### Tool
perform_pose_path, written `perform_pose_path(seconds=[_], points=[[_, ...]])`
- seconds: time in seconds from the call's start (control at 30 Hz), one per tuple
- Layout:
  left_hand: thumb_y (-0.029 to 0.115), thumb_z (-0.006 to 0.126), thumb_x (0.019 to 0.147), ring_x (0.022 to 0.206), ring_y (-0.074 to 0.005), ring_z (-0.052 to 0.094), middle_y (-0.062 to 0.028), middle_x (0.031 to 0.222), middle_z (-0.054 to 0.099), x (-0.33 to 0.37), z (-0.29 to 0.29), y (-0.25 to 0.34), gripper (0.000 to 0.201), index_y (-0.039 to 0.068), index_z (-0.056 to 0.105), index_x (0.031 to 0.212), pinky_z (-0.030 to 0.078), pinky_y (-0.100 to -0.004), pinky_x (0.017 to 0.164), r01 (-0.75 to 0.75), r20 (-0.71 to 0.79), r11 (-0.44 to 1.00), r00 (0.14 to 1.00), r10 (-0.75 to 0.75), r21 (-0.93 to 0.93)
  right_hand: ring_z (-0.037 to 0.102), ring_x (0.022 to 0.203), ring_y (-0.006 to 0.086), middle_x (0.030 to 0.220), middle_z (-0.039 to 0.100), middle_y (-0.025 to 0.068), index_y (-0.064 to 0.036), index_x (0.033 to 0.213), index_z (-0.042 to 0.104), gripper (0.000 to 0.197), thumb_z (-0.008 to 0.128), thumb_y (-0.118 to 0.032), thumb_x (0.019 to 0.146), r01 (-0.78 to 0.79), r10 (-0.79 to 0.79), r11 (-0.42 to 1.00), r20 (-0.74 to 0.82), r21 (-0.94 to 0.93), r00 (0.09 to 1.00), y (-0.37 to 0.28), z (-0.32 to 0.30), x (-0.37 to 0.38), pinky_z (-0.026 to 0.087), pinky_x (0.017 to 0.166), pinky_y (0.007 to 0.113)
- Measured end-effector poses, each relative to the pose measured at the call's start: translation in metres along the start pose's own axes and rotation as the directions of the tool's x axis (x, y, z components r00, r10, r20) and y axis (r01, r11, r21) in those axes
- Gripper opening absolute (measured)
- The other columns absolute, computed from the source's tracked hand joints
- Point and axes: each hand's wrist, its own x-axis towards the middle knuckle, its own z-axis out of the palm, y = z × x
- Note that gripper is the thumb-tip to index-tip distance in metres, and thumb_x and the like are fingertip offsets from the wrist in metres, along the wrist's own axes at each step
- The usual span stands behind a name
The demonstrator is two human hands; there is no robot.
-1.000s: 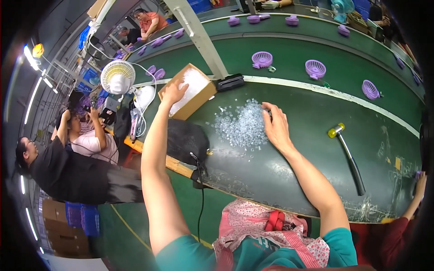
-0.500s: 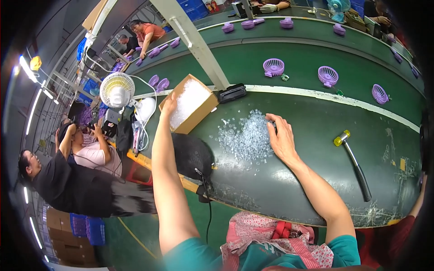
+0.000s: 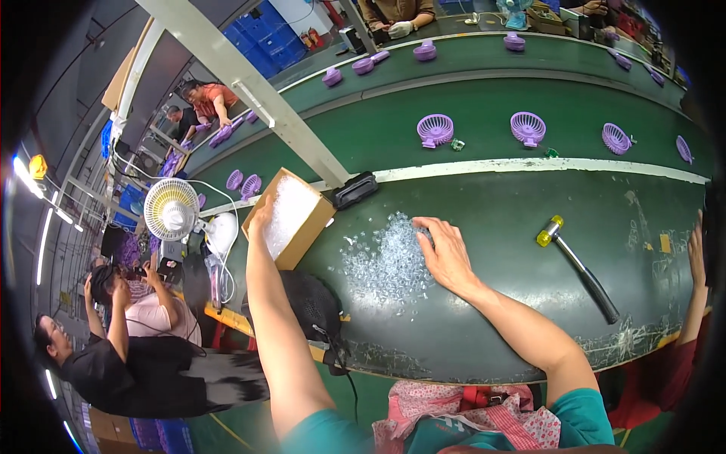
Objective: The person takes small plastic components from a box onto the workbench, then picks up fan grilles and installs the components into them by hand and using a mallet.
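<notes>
A cardboard box (image 3: 311, 233) full of small clear-white pieces (image 3: 290, 206) stands tilted at the left of the dark green work surface. My left hand (image 3: 261, 218) grips its left wall, with the fingers over the rim and partly hidden. In the middle lies a loose heap of small clear plastic pieces (image 3: 384, 266), stray ones scattered around it. My right hand (image 3: 449, 257) rests against the heap's right edge, thumb and fingers apart and slightly bent, fingertips touching the pieces. I see nothing held in it.
A yellow-headed mallet (image 3: 576, 265) lies at right. Beyond a white rail (image 3: 522, 165), purple fan covers (image 3: 527, 129) sit on the green belt. A black bag (image 3: 308, 303), black object (image 3: 355, 189) and white fan (image 3: 172, 212) are near the box. Another person's hand (image 3: 696, 253) is at far right.
The whole view has turned and tilted, so the box and heap sit farther left and lower. My hands keep their places at box and heap. Another person's hand has appeared at the right edge.
</notes>
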Motion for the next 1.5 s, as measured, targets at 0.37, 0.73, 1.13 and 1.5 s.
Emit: perform_pose_path(seconds=[0.37,0.73,1.13,1.5], points=[[0.063,0.043,0.093,0.136,-0.0382,0.044,-0.0278,0.137,0.053,-0.026,0.058,0.124,0.076,0.000,0.056,0.134,0.033,-0.0408,0.113,-0.069,0.008,0.971,0.997,0.073,-0.228,0.057,0.111,0.0291,0.118,0.063,0.0113,-0.0038,0.122,0.058,0.028,0.053,-0.014,0.096,-0.042,0.041,0.989,-0.008,-0.141,0.999,0.031,0.006,0.003,0.039,0.098,0.040],[0.064,0.039,0.093,0.140,-0.0430,0.036,-0.0175,0.144,0.051,-0.081,0.025,0.149,0.066,0.018,0.056,0.138,0.018,-0.0614,0.115,-0.016,-0.027,1.000,1.000,0.016,0.011,0.057,0.111,0.0286,0.118,0.063,0.0111,-0.0037,0.123,0.057,0.029,0.052,-0.015,0.097,-0.015,0.018,0.994,0.025,-0.108,1.000,0.025,0.016,0.002,0.038,0.098,0.041],[0.035,0.041,0.100,0.110,-0.0451,0.060,-0.0269,0.112,0.066,-0.059,0.055,0.213,0.042,0.005,0.063,0.118,0.043,-0.0532,0.099,-0.337,-0.147,0.928,0.921,0.360,0.157,0.057,0.110,0.0281,0.118,0.063,0.0107,-0.0040,0.124,0.057,0.029,0.052,-0.014,0.097,-0.046,0.046,0.985,-0.003,-0.167,0.999,0.040,0.004,0.002,0.038,0.098,0.040],[0.057,0.019,0.100,0.147,-0.0315,0.025,-0.0163,0.158,0.029,0.012,0.090,0.192,0.073,0.008,0.032,0.152,0.016,-0.0398,0.122,-0.208,0.317,0.970,0.935,0.158,0.129,0.057,0.111,0.0290,0.116,0.063,0.0117,-0.0031,0.123,0.056,0.028,0.052,-0.013,0.097,-0.064,0.063,0.982,-0.013,-0.177,0.998,0.042,0.003,0.004,0.038,0.098,0.041]])
